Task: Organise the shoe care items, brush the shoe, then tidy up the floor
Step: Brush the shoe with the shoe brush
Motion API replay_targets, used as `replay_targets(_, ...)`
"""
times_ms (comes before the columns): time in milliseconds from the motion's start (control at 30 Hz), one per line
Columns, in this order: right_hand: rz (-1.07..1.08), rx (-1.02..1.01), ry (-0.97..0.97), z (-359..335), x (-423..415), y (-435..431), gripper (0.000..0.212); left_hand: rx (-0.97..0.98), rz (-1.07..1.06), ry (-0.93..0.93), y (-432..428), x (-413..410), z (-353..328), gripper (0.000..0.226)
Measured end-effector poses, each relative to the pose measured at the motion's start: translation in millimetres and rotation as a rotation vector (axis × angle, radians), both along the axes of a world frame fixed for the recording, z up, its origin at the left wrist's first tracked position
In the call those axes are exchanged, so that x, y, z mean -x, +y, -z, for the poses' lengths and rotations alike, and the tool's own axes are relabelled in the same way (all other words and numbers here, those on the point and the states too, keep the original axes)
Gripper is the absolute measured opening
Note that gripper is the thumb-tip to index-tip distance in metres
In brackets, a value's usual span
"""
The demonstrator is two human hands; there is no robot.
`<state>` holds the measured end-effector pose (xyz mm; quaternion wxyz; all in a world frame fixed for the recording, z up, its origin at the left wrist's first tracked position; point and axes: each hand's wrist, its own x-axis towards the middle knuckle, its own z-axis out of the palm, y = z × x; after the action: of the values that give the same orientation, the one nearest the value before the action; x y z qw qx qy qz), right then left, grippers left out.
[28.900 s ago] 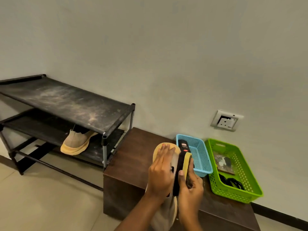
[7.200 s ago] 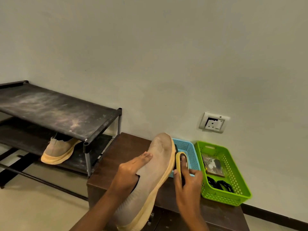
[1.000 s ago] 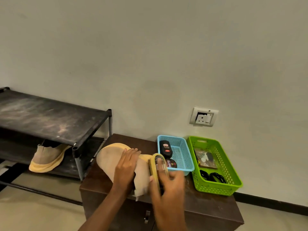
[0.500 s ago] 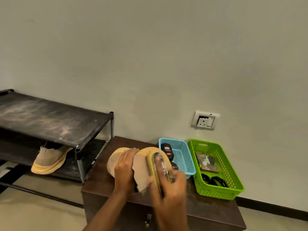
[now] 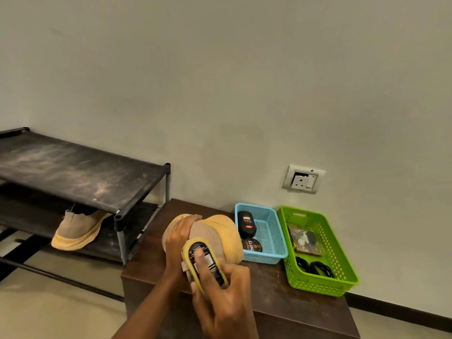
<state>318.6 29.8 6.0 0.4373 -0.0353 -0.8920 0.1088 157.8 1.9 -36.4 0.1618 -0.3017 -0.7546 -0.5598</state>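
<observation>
The beige mesh shoe with a yellow sole [image 5: 216,234] lies on its side just below the middle of the frame, on the dark brown wooden tabletop [image 5: 276,299], near its left edge. The left hand [image 5: 179,237] curls over the shoe's upper from the left and grips it. The right hand [image 5: 223,299], at the bottom centre, grips the yellow-rimmed oval brush with a black label [image 5: 205,261], one finger laid along its back, and the brush is pressed on the shoe's near end.

The sole's right side sits right against the light-blue plastic basket [image 5: 272,230]; whether they touch cannot be told. In that basket a black bottle [image 5: 246,223] and a round black tin [image 5: 252,245] lie along its left wall. Just right of it stands the green plastic basket [image 5: 342,275], holding black cords [image 5: 315,266] and a flat packet, its far corner close to the tabletop's right edge. Bare wood shows in front of both baskets, toward the lower right.

At the left of the frame the black metal shoe rack [image 5: 73,168] stands just beside the tabletop's left edge, with a second beige shoe [image 5: 78,231] on its lower shelf. Open tiled floor [image 5: 49,311] fills the lower left corner. A white wall socket [image 5: 303,178] sits above the baskets.
</observation>
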Motion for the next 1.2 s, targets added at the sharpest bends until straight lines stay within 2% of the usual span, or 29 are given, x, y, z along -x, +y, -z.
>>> replay_targets(33, 0.030, -0.006, 0.013, 1, 0, 9, 0.045, -0.009, 0.006, 0.021, 0, -2, -9, 0.022)
replay_targets(100, 0.155, 0.132, 0.092, -4, 0, 31, 0.050, 0.037, -0.064, 0.119, 3, -4, -19, 0.028)
replay_targets(167, 0.212, 0.259, 0.139, -7, -3, 38, 0.054, 0.033, -0.060, 0.113, 8, -1, -13, 0.031)
replay_targets(200, 0.181, 0.219, 0.130, -6, -3, 31, 0.052, 0.013, -0.036, 0.089, 9, 2, -5, 0.037)
replay_targets(267, 0.034, 0.047, 0.047, -1, -2, 7, 0.047, -0.038, 0.048, -0.192, 2, 4, 7, 0.050)
replay_targets(300, -0.020, -0.029, 0.006, 3, 0, -2, 0.046, -0.022, 0.058, -0.274, -1, 4, 10, 0.054)
replay_targets(333, -0.033, -0.085, 0.012, 5, 2, -1, 0.046, -0.047, 0.055, -0.218, -1, 3, 9, 0.050)
replay_targets(400, 0.039, 0.016, 0.110, -1, 4, 18, 0.051, -0.055, -0.049, 0.013, 2, 1, -6, 0.028)
replay_targets(467, 0.174, 0.184, 0.220, -6, 0, 39, 0.050, -0.100, -0.086, 0.056, 8, -2, -25, 0.028)
replay_targets(500, 0.174, 0.227, 0.217, -9, -2, 39, 0.047, -0.076, -0.067, 0.046, 7, -3, -22, 0.023)
replay_targets(567, 0.047, 0.292, 0.143, -4, 1, 21, 0.040, -0.009, -0.038, -0.070, 6, 2, -2, 0.018)
replay_targets(633, -0.103, 0.377, -0.009, -2, 2, -4, 0.020, 0.151, 0.074, -0.310, 0, -3, 16, 0.049)
replay_targets(667, -0.126, 0.277, -0.033, 1, 2, -5, 0.008, 0.179, 0.125, -0.365, -1, -7, 18, 0.059)
replay_targets(700, -0.106, 0.220, -0.030, 3, 1, 0, 0.013, 0.191, 0.107, -0.293, -2, -5, 10, 0.051)
replay_targets(733, -0.052, 0.181, 0.009, 5, 0, 11, 0.021, 0.098, 0.034, -0.159, -2, -5, -3, 0.032)
replay_targets(767, 0.030, 0.173, 0.062, 3, -2, 26, 0.034, 0.040, -0.045, 0.014, 0, -4, -14, 0.022)
replay_targets(800, 0.108, 0.213, 0.115, -1, -4, 38, 0.046, 0.018, -0.060, 0.126, 1, -2, -23, 0.030)
replay_targets(867, 0.178, 0.286, 0.124, -14, -14, 52, 0.054, 0.118, -0.056, 0.244, 4, 5, -23, 0.039)
replay_targets(933, 0.079, 0.153, -0.012, -24, -19, 52, 0.053, 0.230, -0.032, 0.377, -3, 10, -17, 0.040)
replay_targets(1000, -0.038, 0.004, -0.190, -24, -20, 46, 0.049, 0.247, -0.037, 0.546, -6, 18, -10, 0.038)
replay_targets(1067, -0.037, -0.043, -0.265, -14, -19, 45, 0.048, 0.303, -0.014, 0.658, -6, 18, -13, 0.036)
replay_targets(1133, 0.036, 0.023, -0.224, -3, -15, 52, 0.053, 0.327, -0.011, 0.775, -2, 14, -11, 0.036)
replay_targets(1200, 0.080, 0.178, -0.180, 0, -16, 59, 0.056, 0.340, -0.010, 0.845, 2, 11, -10, 0.035)
